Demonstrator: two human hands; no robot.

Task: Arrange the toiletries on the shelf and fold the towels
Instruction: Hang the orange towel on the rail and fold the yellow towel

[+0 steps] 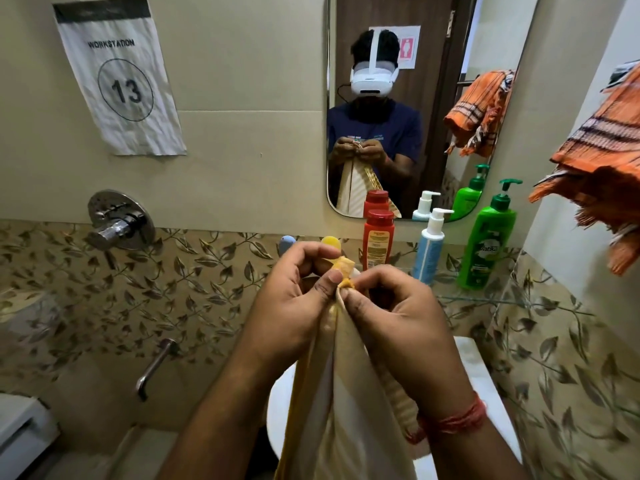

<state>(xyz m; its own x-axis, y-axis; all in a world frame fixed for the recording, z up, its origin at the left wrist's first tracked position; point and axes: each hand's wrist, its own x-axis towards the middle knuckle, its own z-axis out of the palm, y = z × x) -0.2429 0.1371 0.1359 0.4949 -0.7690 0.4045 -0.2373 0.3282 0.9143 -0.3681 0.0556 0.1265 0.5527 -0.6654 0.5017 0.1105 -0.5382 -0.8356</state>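
A cream towel with a yellow border (pixel 341 403) hangs down in front of me. My left hand (pixel 291 299) and my right hand (pixel 398 317) pinch its top corners together at chest height, fingertips touching. On the glass shelf (pixel 485 298) behind stand a red bottle (pixel 378 239), a light blue pump bottle (pixel 429 249) and a green pump bottle (pixel 488 244). A yellow cap (pixel 330 241) and a blue-grey cap (pixel 287 242) peek out above my left hand; the items under them are hidden.
An orange striped towel (pixel 602 168) hangs on the right wall. The mirror (pixel 398 98) is above the shelf. A white basin (pixel 485 386) lies under my hands. A wall tap knob (pixel 119 223) and spout (pixel 156 365) are at left, a paper sign (pixel 121 77) above.
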